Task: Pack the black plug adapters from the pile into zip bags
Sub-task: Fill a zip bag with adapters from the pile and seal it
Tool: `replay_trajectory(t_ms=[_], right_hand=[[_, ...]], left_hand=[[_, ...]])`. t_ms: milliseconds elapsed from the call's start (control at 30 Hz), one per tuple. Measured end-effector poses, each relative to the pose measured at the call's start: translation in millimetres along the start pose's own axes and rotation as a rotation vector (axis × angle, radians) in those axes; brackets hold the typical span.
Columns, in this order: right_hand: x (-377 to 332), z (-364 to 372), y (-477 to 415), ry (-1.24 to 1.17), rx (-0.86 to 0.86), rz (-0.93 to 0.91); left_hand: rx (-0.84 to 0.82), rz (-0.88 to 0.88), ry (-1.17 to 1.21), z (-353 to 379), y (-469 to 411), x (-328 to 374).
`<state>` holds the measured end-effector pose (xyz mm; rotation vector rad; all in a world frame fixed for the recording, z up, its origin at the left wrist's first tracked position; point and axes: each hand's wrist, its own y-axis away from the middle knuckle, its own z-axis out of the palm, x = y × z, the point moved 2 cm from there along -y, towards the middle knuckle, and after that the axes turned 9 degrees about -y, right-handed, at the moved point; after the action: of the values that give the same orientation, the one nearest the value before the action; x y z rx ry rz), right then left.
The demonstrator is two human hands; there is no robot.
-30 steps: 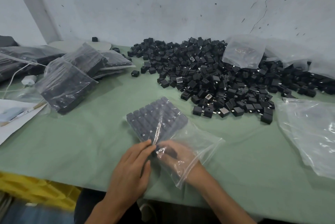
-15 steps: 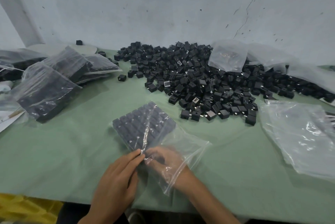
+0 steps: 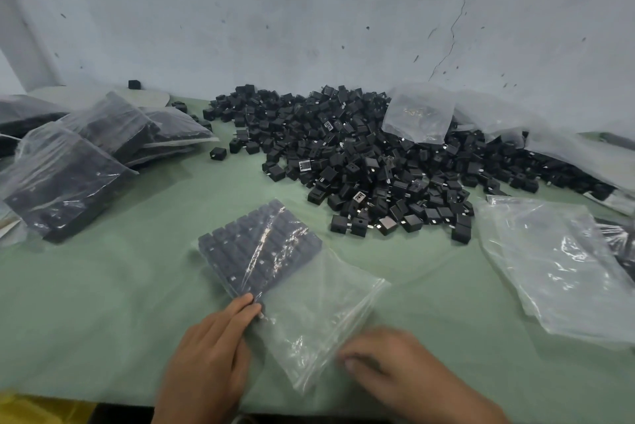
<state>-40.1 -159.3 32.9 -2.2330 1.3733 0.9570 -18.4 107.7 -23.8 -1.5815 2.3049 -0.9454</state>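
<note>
A clear plastic zip bag is laid on the pale green table cover, its far half filled with neat rows of black cube-shaped plug adapters. The near edge of those rows is touched through the plastic by the straight fingertips of the left hand. The blurred right hand is placed at the bag's mouth; its grip cannot be made out. A loose pile of black adapters is heaped behind, filled bags are stacked at left, and empty clear bags are spread at right.
</note>
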Motion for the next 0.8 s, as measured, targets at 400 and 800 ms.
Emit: replay_trajectory(t_ms=[400,800], right_hand=[[60,-69,-166,0.612,0.274,0.121],[39,-91,-83,-0.629,0.717,0.184]], left_hand=[[-0.078,-0.021,0.01,0,2,-2],[-0.119,-0.02,0.003,-2,3,-4]])
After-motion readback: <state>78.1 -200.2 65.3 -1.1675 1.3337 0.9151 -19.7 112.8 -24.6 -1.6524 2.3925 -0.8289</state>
